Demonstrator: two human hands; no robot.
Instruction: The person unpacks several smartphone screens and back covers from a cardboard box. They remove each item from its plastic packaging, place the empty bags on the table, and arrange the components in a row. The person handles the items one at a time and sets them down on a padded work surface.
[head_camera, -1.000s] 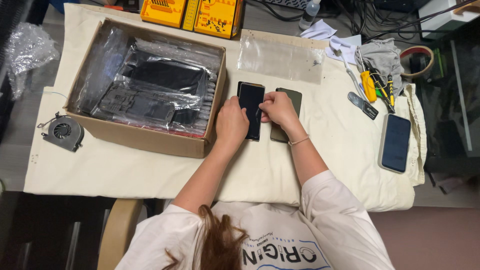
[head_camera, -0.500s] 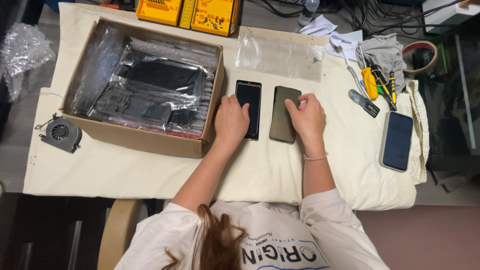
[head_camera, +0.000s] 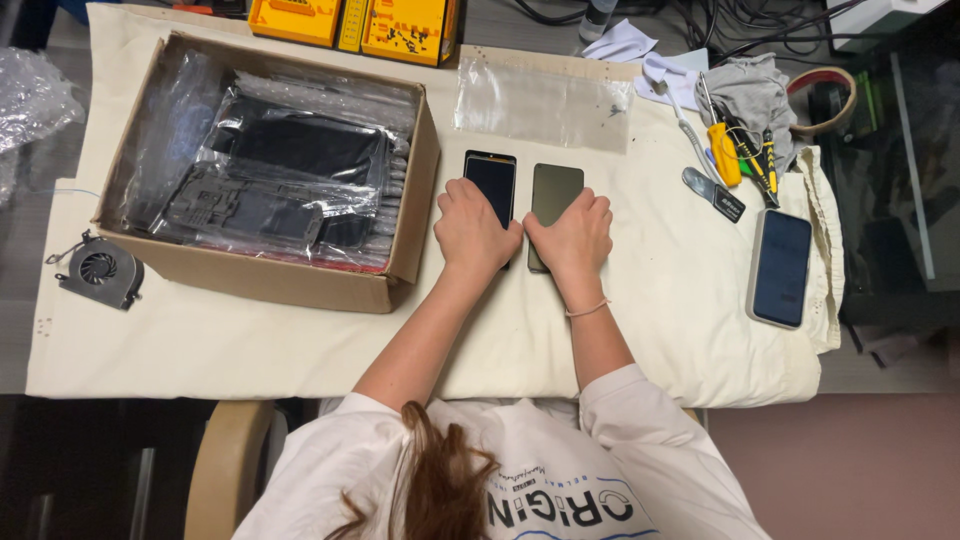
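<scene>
Partly hidden, black phone (head_camera: 492, 180) and grey panel (head_camera: 556, 190) under flat, ungripping left (head_camera: 470, 232) and right hands (head_camera: 572, 236)

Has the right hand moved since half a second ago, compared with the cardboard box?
Yes. The right hand has moved toward the cardboard box and now lies beside the left hand, resting on the grey phone.

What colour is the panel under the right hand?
The panel under the right hand is dark olive-grey; the head view shows it.
</scene>
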